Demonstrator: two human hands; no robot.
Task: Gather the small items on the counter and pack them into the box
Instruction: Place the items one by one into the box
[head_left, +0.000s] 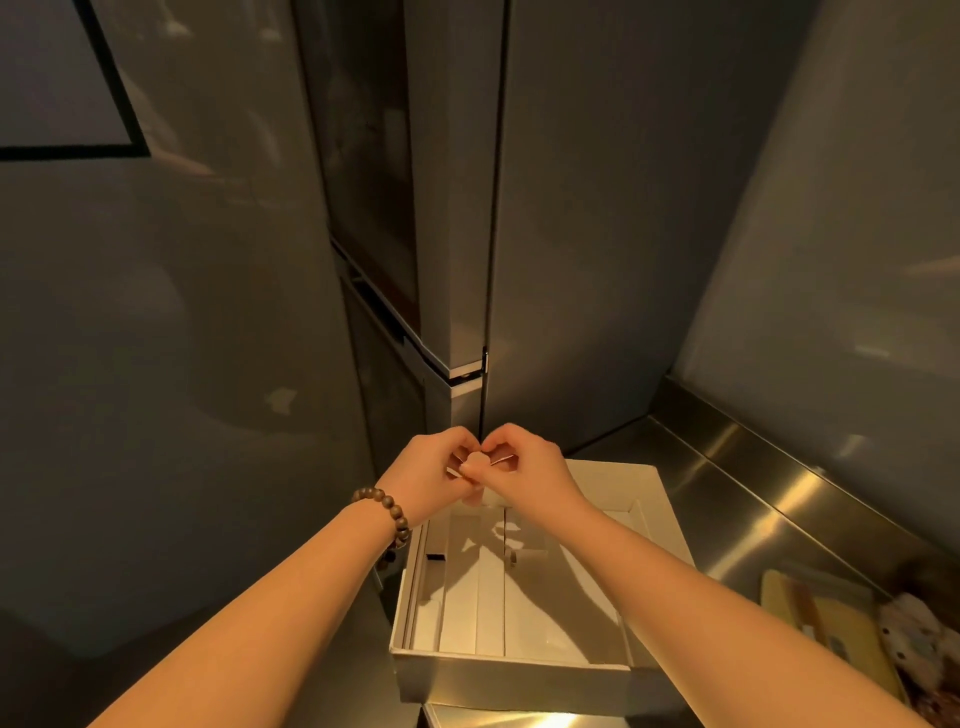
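An open white cardboard box (524, 670) stands on the steel counter, with white dividers inside and a small dark piece near its left wall. Above its far end, my left hand (431, 475) and my right hand (524, 467) meet fingertip to fingertip. Both pinch one small pale item (477, 460) with thin flat edges sticking out on each side. What the item is cannot be told. A wooden bead bracelet sits on my left wrist.
The steel counter (737, 499) runs to the right with a raised back edge. At the far right lie a yellow flat item (826, 613) and a fuzzy patterned object (919, 644). A tall fridge (457, 208) rises behind the box.
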